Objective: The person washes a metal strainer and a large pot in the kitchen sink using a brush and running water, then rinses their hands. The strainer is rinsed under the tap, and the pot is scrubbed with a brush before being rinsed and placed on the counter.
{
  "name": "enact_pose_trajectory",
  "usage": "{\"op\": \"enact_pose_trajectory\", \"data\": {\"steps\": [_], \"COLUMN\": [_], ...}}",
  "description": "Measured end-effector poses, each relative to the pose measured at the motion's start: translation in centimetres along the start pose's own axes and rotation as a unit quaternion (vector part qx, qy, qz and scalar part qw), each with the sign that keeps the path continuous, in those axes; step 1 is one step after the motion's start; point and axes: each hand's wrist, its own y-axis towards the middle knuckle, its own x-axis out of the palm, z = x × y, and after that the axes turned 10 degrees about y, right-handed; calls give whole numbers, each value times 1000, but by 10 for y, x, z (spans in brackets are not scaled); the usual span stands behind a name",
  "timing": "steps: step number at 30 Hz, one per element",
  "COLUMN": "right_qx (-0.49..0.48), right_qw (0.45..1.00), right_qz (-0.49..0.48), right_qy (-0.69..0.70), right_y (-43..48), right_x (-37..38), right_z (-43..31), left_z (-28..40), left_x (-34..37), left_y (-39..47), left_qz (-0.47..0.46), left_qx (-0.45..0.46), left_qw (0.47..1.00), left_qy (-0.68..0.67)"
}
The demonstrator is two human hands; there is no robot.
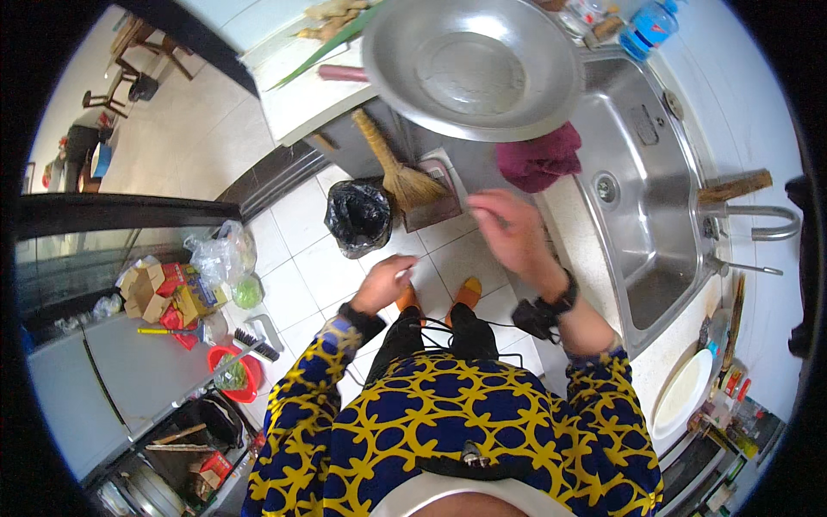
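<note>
Above the floor, in the middle of the head view, hangs my left hand [386,284], its fingers bent. Whether anything small is in it I cannot tell. My right hand [510,229], blurred, is raised beside the counter front with fingers loosely curled and nothing seen in them. Just beyond it a dark red cloth [539,158] drapes over the counter edge. A large steel wok [475,71] with a reddish handle [342,73] rests at the counter corner, jutting over the edge. The steel sink [636,187] lies to the right of my right hand.
A bin lined with a black bag [358,220] stands on the tiles beside a straw broom [407,168] and dustpan [436,216]. At left are cardboard boxes [145,294], plastic bags [223,255] and a red basin [242,375]. A faucet [769,223] rises behind the sink; a white plate [681,394] sits right.
</note>
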Motion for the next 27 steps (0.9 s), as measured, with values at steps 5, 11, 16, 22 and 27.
{"op": "enact_pose_trajectory", "data": {"steps": [5, 11, 16, 22, 27], "right_qx": [5, 63, 103, 52, 62], "right_qw": [983, 961, 958, 966, 981], "right_qz": [-177, -258, -261, -245, -152], "right_qy": [-52, -70, -63, -61, -106], "right_y": [37, 65, 65, 40, 11], "right_x": [131, 203, 206, 165, 81], "right_z": [47, 84, 78, 69, 40], "left_z": [-124, -190, -204, -212, -230], "left_x": [-25, -9, 35, 53, 35], "left_y": [-150, -296, -343, -333, -298], "left_qz": [84, 108, 74, 63, 31], "left_qx": [-301, -489, -551, -550, -499], "left_qw": [950, 865, 828, 823, 854], "left_qy": [4, -26, -73, -128, -141]}}
